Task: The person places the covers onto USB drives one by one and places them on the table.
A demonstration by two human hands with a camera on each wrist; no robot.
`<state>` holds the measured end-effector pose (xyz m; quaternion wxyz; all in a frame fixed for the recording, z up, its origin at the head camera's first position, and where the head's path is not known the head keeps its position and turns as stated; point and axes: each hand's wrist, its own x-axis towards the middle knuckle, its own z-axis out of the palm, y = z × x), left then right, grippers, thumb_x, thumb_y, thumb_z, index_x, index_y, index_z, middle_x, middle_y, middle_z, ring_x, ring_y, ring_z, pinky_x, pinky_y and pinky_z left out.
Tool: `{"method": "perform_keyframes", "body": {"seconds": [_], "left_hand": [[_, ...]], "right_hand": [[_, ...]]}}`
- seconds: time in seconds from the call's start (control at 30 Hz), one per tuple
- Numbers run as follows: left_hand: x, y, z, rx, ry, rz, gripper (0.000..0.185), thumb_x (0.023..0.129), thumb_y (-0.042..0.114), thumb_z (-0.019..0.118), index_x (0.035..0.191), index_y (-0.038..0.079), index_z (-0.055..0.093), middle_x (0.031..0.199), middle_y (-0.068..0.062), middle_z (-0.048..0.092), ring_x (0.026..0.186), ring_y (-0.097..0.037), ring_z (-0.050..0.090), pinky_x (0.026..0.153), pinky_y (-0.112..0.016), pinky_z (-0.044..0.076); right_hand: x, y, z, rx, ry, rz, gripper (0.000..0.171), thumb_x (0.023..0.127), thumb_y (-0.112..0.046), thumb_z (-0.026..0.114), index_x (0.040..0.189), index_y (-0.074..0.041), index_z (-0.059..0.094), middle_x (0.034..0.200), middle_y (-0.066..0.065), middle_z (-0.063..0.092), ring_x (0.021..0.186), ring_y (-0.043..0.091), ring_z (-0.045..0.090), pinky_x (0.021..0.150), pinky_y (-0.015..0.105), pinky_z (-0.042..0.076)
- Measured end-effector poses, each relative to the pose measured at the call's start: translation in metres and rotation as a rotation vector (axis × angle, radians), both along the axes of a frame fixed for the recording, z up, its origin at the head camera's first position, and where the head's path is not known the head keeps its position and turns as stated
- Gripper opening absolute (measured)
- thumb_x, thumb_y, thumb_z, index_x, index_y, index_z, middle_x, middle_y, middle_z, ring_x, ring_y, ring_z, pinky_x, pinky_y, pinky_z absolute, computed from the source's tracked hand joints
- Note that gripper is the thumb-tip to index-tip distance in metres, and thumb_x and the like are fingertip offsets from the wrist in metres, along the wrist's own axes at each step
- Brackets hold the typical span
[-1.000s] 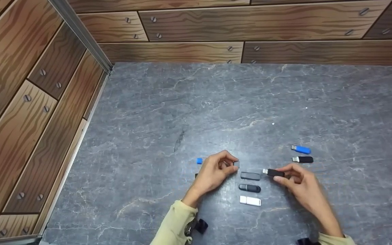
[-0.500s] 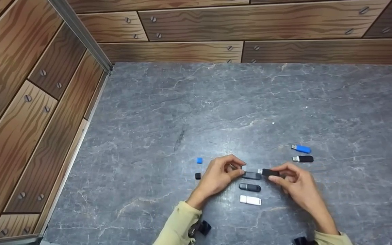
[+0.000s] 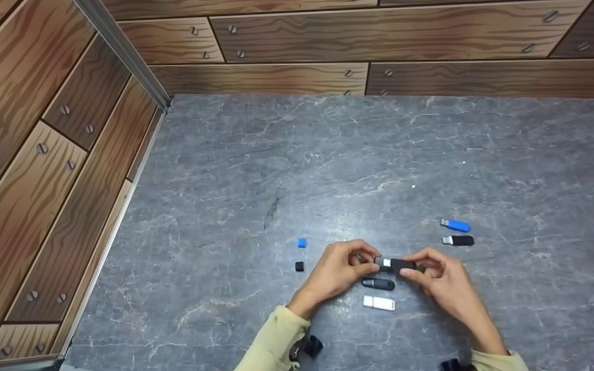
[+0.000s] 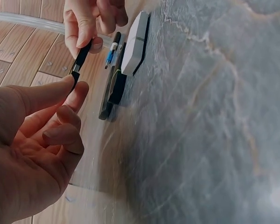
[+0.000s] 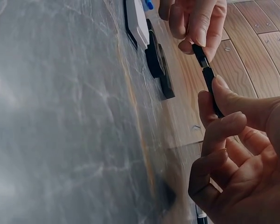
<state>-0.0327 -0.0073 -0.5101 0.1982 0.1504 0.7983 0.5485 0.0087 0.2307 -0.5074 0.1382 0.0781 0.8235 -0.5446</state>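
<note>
My left hand (image 3: 335, 270) pinches a small dark cap (image 4: 75, 78) between thumb and fingertip. Opposite it, my right hand (image 3: 444, 278) pinches the body of a black USB stick (image 3: 403, 265), its metal plug pointing left at the cap. In the right wrist view the cap (image 5: 199, 52) and the stick (image 5: 208, 80) line up end to end, part of the plug still showing between them. A dark grey USB stick (image 4: 105, 98) lies under the hands, mostly covered in the head view. Just below lie a black capped USB stick (image 3: 378, 284) and a white one (image 3: 379, 303).
A blue cap (image 3: 302, 242) and a black cap (image 3: 299, 266) lie left of the hands on the grey marbled table (image 3: 225, 180). To the upper right are an uncapped blue USB stick (image 3: 457, 225) and an uncapped black one (image 3: 462, 240). Wood-patterned panels (image 3: 286, 41) border the table.
Both hands have come together: the left moved right with the cap, the right moved left with the black USB stick. The plug now meets the cap, above the grey stick.
</note>
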Motion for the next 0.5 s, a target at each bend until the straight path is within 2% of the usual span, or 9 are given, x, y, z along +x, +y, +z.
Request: {"method": "perform_keyframes", "body": {"seconds": [0.33, 0.5], "left_hand": [[0.0004, 0.0015, -0.0015, -0.008, 0.018, -0.030, 0.020, 0.093, 0.012, 0.081, 0.113, 0.013, 0.080, 0.096, -0.002, 0.081, 0.064, 0.004, 0.058, 0.061, -0.015, 0.049], [0.0006, 0.0030, 0.0003, -0.013, 0.028, -0.035, 0.019, 0.093, 0.010, 0.080, 0.112, 0.012, 0.080, 0.095, -0.003, 0.081, 0.062, 0.003, 0.057, 0.058, -0.014, 0.046]], "right_hand": [[-0.0001, -0.0057, -0.0029, -0.036, -0.016, 0.004, 0.031, 0.091, -0.017, 0.083, 0.118, -0.005, 0.074, 0.100, 0.010, 0.081, 0.048, 0.007, 0.047, 0.046, 0.022, 0.040], [0.0005, -0.0071, -0.0044, -0.043, -0.037, -0.016, 0.032, 0.090, -0.016, 0.084, 0.118, -0.005, 0.074, 0.089, 0.006, 0.078, 0.048, 0.007, 0.046, 0.046, 0.021, 0.039]]}}
